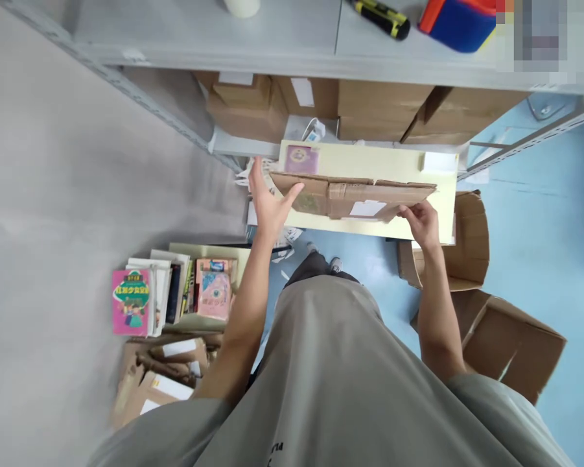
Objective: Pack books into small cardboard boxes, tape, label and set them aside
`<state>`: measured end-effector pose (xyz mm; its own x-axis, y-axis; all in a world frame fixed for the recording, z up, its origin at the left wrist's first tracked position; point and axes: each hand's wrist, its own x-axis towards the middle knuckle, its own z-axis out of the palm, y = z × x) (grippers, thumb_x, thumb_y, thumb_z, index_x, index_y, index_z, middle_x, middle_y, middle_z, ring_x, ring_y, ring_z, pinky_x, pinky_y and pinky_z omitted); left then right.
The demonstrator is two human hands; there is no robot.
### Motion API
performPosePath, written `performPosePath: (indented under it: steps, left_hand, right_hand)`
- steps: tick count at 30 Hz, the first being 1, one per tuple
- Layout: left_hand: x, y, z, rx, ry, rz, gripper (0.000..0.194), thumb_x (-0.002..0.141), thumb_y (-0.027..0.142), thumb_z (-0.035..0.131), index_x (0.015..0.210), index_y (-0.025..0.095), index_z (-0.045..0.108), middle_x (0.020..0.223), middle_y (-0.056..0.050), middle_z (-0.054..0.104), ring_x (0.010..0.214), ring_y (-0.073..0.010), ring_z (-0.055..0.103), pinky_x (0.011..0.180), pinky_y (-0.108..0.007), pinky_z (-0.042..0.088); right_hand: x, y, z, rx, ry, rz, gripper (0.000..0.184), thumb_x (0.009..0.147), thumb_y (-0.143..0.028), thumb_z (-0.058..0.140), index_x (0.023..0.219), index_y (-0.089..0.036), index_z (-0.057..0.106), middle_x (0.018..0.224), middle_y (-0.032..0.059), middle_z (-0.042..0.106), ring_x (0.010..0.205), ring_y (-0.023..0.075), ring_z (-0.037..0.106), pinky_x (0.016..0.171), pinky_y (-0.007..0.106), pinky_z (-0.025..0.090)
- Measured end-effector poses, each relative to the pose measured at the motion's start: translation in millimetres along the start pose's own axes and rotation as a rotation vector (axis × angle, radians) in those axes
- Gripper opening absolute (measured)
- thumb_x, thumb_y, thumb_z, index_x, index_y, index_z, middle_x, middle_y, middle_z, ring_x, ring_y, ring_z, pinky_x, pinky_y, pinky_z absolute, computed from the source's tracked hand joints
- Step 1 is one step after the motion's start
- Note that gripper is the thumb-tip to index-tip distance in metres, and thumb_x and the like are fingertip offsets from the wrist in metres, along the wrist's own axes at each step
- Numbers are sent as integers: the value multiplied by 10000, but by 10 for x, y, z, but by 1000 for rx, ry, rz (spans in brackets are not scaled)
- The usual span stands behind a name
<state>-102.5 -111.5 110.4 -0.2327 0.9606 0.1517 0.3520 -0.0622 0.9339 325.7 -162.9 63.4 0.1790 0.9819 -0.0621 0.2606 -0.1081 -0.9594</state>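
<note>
A flattened brown cardboard box (354, 196) lies across a pale yellow board (369, 162) in front of the metal shelving. My left hand (267, 204) is at the box's left end, fingers stretched up and the thumb pressed on the cardboard. My right hand (420, 224) grips the box's right lower edge with curled fingers. A small pink booklet (301, 159) rests on the board just behind the box. A white label (367, 208) shows on the cardboard.
Brown cartons (384, 107) fill the shelf below the grey top shelf (199, 32), which carries a yellow-black tool (382, 16) and a red-blue item (459, 23). Books (175, 295) and cartons (160, 376) stand on the floor left; open cardboard boxes (505, 337) on the right.
</note>
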Motion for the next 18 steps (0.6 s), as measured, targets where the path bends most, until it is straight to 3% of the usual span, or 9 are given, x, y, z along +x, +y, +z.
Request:
performPosePath:
  steps: [3,7,13,18]
  left_hand:
    - [256,-176,300,-149,-157,-106,1154,856,946,891,1707,234,575,1685,-219,668,1714,-408,560,1437,-572,455]
    - [448,-310,644,-243,-341,-191,1108,887,1022,773,1655,238,618,1565,-213,761,1574,-380,699,1382,-559,512]
    - [685,-534,950,-247,-477,-345,1009,926,974,778,1616,250,641,1594,-191,747,1636,-380,629,1416,-569,460]
    - [798,-665,1242,-244,-532,-350,972,924,988,756,1580,275,688,1717,-193,661,1762,-413,475,1460,-568,391]
  right_hand:
    - [201,40,-65,4,30,17,676,856,-927,860,1051,-292,736,961,47,807,888,266,766,900,438,683]
    - [398,102,-77,-68,115,76,607,882,-830,821,1144,-291,724,1103,81,826,984,276,760,953,456,677]
    - [502,194,51,-139,163,272,430,920,-629,655,1165,-279,708,1238,125,832,1204,335,762,1062,547,679]
    - [513,216,192,-98,115,310,531,926,-631,686,1337,-295,690,1384,100,817,1254,307,778,1150,549,676]
